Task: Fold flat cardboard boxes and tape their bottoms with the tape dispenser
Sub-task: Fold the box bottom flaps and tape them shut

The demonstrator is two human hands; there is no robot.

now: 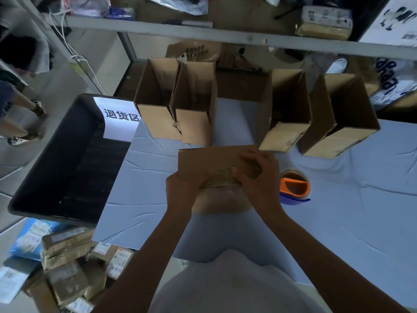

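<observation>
Gripping one box [209, 161], fingers [248, 159] curled: left hand [181, 189], right hand [259, 179]; behind, five open boxes [158, 123]; one tape dispenser [293, 188].

Arms extended; left hand [183, 188] and right hand [259, 177] grip the box [209, 161], fingers curled

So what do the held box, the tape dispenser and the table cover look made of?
Cardboard box: matte brown board, glossy tape strip across it. Tape dispenser: smooth orange and blue plastic, by its sheen. Table cover: pale blue, creased; cloth or thin plastic, unclear.
</observation>
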